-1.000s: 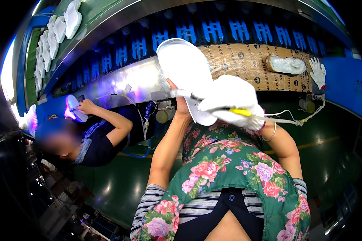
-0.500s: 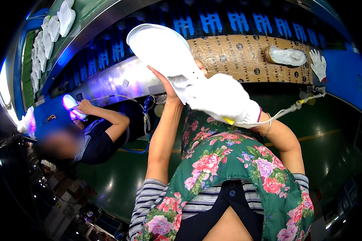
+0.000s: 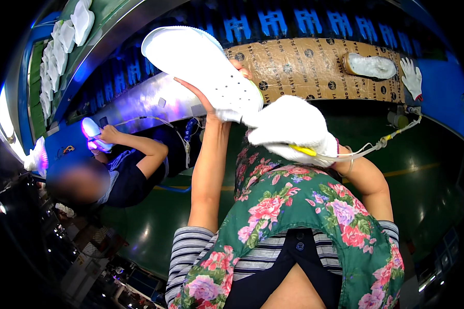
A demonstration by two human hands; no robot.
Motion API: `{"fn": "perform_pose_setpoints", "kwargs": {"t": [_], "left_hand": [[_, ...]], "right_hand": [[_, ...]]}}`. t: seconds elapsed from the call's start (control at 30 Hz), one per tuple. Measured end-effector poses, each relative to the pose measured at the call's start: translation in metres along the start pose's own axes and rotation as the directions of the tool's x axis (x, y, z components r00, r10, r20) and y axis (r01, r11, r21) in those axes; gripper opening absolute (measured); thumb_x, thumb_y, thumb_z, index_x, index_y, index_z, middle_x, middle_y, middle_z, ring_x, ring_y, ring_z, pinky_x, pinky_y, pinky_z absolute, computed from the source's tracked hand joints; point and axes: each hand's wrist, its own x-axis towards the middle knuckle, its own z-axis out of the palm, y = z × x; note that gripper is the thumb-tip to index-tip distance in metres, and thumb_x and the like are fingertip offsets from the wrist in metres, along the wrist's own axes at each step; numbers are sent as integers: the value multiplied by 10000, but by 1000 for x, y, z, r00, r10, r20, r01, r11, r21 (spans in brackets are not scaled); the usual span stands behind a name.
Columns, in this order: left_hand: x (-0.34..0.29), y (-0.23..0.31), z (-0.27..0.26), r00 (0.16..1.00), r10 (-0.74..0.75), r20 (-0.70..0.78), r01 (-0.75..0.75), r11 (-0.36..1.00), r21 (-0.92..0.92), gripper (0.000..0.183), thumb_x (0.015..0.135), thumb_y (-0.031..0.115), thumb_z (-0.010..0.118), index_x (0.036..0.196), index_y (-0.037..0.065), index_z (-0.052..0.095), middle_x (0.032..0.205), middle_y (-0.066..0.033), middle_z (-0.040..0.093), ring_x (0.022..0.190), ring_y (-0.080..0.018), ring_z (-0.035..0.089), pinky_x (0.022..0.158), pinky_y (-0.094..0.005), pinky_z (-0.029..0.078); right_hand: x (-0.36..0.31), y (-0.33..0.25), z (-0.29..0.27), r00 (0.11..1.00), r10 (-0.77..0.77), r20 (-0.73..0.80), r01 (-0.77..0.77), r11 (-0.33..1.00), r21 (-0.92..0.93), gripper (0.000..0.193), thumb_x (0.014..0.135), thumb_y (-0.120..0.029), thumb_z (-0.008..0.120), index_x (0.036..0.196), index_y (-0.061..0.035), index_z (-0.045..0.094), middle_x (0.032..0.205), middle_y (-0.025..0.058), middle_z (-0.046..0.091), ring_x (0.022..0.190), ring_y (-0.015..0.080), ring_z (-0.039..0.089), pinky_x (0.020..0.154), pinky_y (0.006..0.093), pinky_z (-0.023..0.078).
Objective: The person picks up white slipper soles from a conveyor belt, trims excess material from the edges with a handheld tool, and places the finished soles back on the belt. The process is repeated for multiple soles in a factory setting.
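Head view, and I've got a decent look from way over here. My left hand [image 3: 210, 110] is clamped on a big white sole [image 3: 203, 69], thumb lying along its left edge and a couple of fingertips [image 3: 242, 70] poking out past the right one. The sole is up in front of my body, tilted so its far end leans off to the left, with a scatter of small dark holes in the nearer part.

My right hand [image 3: 294, 123] is in a white knit glove, closed around a brush [image 3: 228, 115]. The bristles sit over the sole's near end, but can't tell if they're actually touching. A yellow fitting [image 3: 303, 151] shows under the glove, and a pale hose [image 3: 368, 149] runs from it to the right.

Past the hands there's printed cardboard [image 3: 288, 72] on the bench, with a tan-edged shoe piece [image 3: 371, 67] on it and a spare glove [image 3: 411, 80] just beside its right end. Off left, a co-worker [image 3: 139, 177] holds a purple-lit piece [image 3: 92, 129], and more white soles [image 3: 59, 49] are lined up on the upper left.
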Motion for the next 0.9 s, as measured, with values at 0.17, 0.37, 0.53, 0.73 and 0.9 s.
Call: {"fn": "perform_pose_setpoints", "kwargs": {"t": [0.17,0.37,0.53,0.73,0.9], "left_hand": [[6,4,-3,1000,-8,7,8,999,40,1230,691,1026,255,1227,-38,560,981,-201,638,836,-340,635,676,-425,554],[9,4,-3,992,-119,40,116,991,69,1232,697,1022,237,1288,-18,533,993,-231,643,816,-347,660,658,-448,567],[14,12,-9,971,-203,130,172,961,216,1246,692,1019,246,1344,-11,500,1001,-241,648,792,-345,686,656,-455,587],[13,14,-18,949,-302,91,274,932,238,1192,726,935,450,1451,-10,421,1129,-247,668,886,-364,730,700,-480,653],[18,23,-9,892,-447,68,422,876,232,1121,728,801,651,1452,-26,429,1197,-260,659,934,-365,733,736,-489,657]], "right_hand": [[-5,1,9,998,-12,54,13,1000,-14,340,740,-77,810,1066,-162,767,1016,36,760,869,235,712,748,364,548],[-9,12,4,995,99,30,-96,992,-81,340,737,-95,799,1068,-167,762,1015,57,751,878,253,704,768,371,542],[-10,11,10,996,49,69,-54,997,62,277,726,-109,801,993,-178,776,1058,35,757,873,244,703,759,364,544],[-9,15,11,999,43,32,-44,998,35,243,764,-133,787,1005,-153,757,892,42,744,731,244,688,647,357,535],[-18,14,23,993,-31,115,34,999,-24,294,767,-157,793,1057,-190,759,954,41,743,900,251,684,779,393,539]]}}
